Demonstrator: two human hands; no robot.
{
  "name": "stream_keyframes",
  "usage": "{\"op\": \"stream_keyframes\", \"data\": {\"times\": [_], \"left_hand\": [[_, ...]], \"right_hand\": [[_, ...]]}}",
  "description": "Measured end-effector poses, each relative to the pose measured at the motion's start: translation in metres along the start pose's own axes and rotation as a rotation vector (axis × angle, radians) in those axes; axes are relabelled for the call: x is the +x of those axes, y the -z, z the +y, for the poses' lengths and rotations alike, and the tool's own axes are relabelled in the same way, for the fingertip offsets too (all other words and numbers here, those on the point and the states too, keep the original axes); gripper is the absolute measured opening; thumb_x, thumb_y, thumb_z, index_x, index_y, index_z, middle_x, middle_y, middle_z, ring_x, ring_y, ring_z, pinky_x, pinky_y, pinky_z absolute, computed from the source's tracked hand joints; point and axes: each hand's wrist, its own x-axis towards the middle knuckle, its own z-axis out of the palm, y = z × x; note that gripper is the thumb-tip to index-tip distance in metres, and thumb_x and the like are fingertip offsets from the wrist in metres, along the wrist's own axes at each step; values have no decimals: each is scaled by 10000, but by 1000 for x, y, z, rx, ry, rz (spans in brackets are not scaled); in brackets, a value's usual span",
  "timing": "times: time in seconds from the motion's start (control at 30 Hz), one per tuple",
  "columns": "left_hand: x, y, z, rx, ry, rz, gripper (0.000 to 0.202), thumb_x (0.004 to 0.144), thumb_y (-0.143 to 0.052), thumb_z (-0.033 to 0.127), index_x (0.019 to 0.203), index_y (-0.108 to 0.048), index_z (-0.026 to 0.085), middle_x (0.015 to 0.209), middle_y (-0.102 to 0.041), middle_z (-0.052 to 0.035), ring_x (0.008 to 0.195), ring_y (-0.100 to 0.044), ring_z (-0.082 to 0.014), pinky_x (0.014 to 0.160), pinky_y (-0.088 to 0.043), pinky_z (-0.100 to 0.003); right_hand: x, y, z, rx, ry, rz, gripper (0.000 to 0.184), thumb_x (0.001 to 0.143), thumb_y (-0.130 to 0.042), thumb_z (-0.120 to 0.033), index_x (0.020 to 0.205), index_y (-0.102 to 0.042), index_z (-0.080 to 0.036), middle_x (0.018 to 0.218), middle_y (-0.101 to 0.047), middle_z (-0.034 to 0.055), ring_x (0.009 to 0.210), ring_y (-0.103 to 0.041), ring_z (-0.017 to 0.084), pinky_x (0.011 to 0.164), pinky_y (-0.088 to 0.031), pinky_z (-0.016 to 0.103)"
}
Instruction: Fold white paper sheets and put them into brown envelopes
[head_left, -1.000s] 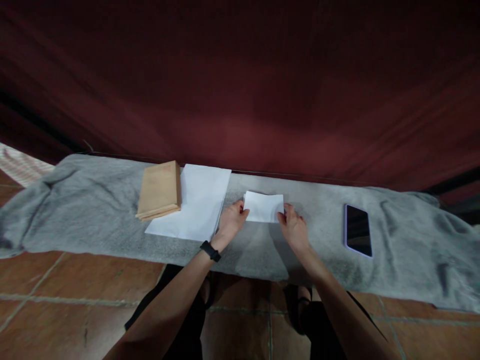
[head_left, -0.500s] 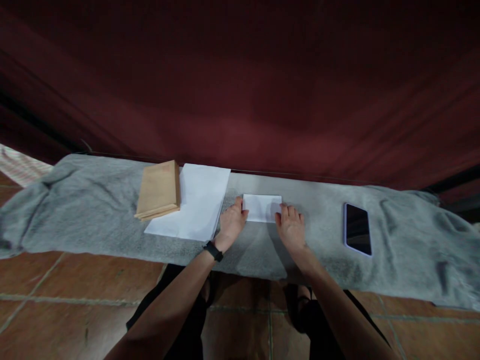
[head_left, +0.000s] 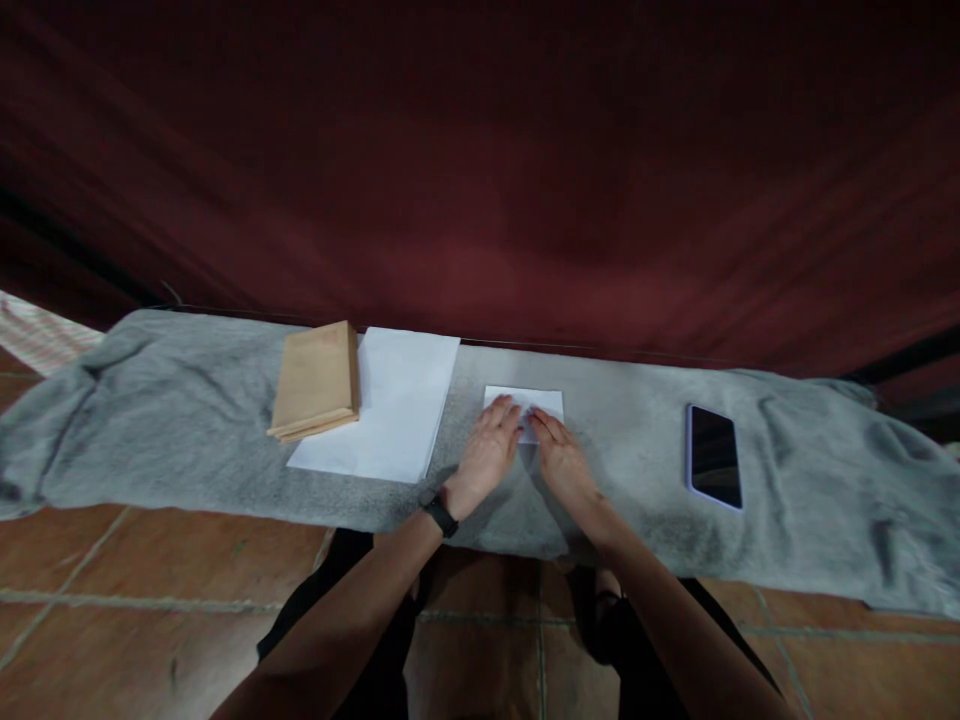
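Note:
A small folded white paper [head_left: 544, 400] lies flat on a grey cloth [head_left: 187, 440] that covers a low bench. My left hand [head_left: 490, 455] rests on the paper's left half with its fingers stretched out flat. My right hand [head_left: 556, 460] lies beside it, fingers flat on the paper's lower middle. Both hands press down and hide most of the paper; only its top edge and right corner show. A black band sits on my left wrist.
A stack of white sheets [head_left: 390, 405] lies left of my hands, with a pile of brown envelopes [head_left: 315, 380] beside it. A phone [head_left: 713, 456] with a dark screen rests at the right. Dark red curtain hangs behind; tiled floor is below.
The paper was held up slightly by its two ends, then laid flat. Both hands have slid inward from its ends onto its middle and now lie flat on it.

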Motion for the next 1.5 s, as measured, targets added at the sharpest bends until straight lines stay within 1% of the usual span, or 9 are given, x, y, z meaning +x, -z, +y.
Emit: {"op": "stream_keyframes", "data": {"times": [0.07,0.17,0.37,0.5,0.87,1.1,1.2,1.37,1.5], "left_hand": [[-3,-11,4,-13,-83,-25,481,1040,-371,267,1492,-436,116,1594,-425,-142,1495,-363,-240,1239,-293,-429],[-8,-20,8,31,-88,-44,545,1058,-300,313,1557,-350,98,1635,-361,-130,1541,-269,-233,1271,-219,-444],[-8,-17,4,84,-18,-47,566,1064,-273,355,1567,-349,108,1658,-298,-134,1555,-223,-246,1273,-204,-462],[-9,-15,-1,112,44,-46,583,1061,-286,362,1569,-335,80,1661,-267,-164,1555,-216,-260,1271,-205,-466],[-16,-9,-14,126,154,-45,611,1039,-298,340,1581,-291,59,1650,-292,-167,1546,-248,-263,1270,-196,-462],[-13,-4,-12,157,208,-26,607,1016,-309,301,1554,-337,22,1643,-298,-189,1553,-219,-300,1275,-132,-533],[-7,-4,-1,128,140,4,590,1011,-321,275,1557,-344,51,1651,-291,-168,1562,-193,-278,1281,-131,-521],[5,-13,24,3,-90,-72,529,1041,-297,285,1539,-403,143,1636,-369,-84,1548,-247,-237,1276,-200,-460],[16,-21,33,-14,-123,-82,525,1046,-278,288,1543,-399,167,1637,-370,-70,1544,-258,-247,1272,-193,-493]], "right_hand": [[1,-3,-1,39,7,7,525,958,-349,-73,1452,-521,-109,1504,-546,133,1405,-486,210,1182,-400,404],[-1,-6,-2,43,-12,22,508,992,-331,-122,1468,-508,-99,1523,-528,133,1428,-462,209,1205,-364,409],[-12,-8,-2,-65,-67,55,538,1057,-325,-296,1547,-397,-87,1587,-432,159,1494,-365,260,1225,-277,488],[-16,-7,-1,-115,-81,64,600,1069,-334,-392,1563,-351,-52,1609,-383,182,1503,-341,283,1225,-260,489],[-28,1,10,-185,-86,102,630,1062,-378,-404,1563,-330,-25,1577,-420,229,1471,-383,321,1198,-299,520],[-32,5,15,-218,-73,99,609,1067,-375,-385,1542,-358,-4,1574,-424,232,1469,-383,322,1200,-296,504],[-32,4,15,-211,-80,96,613,1065,-382,-387,1549,-349,-11,1580,-414,233,1473,-375,326,1198,-293,513],[-32,2,16,-203,-91,90,578,1054,-369,-322,1551,-357,-26,1589,-406,219,1472,-380,316,1203,-280,513],[-32,4,15,-201,-97,60,558,1034,-337,-243,1552,-367,-39,1597,-400,199,1495,-347,297,1210,-264,515]]}}
